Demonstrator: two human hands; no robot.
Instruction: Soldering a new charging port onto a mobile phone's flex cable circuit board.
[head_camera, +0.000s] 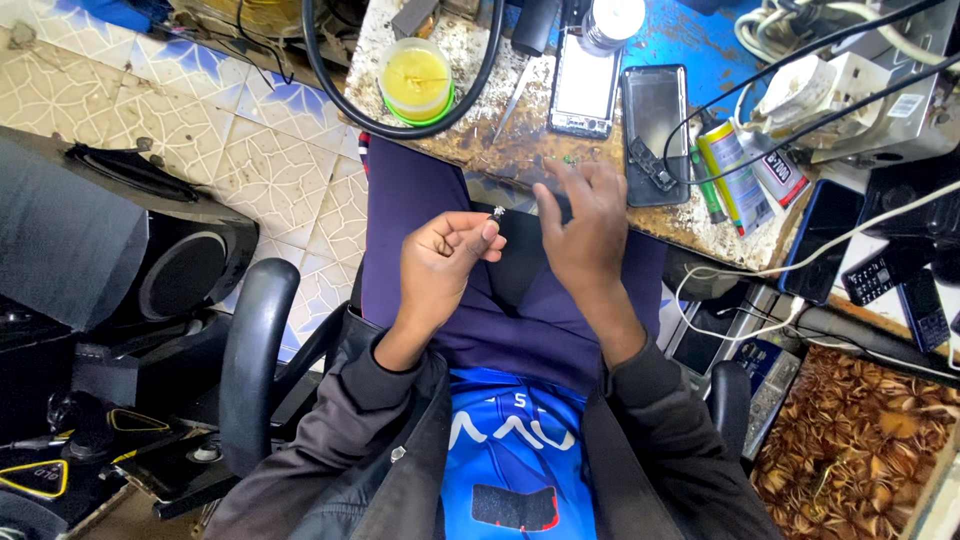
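Note:
My left hand (445, 258) is raised over my lap and pinches a tiny metal part (497, 212) between thumb and fingertip. My right hand (585, 225) hovers at the worn workbench edge (480, 150), fingers spread and blurred, holding nothing I can see. Just beyond it lie an opened phone with a pale inside (585, 85) and a dark phone (655, 130) face up with a small black part on it. Tweezers (515, 95) lie on the bench to the left of the phones.
A yellow paste tub (416, 80) sits inside a black cable loop (330, 80). Tubes and a small bottle (740, 175), a white charger and cables (830, 90), more phones (900, 280) lie right. A black speaker (120, 250) stands left on tiled floor; chair armrests (255, 360) flank me.

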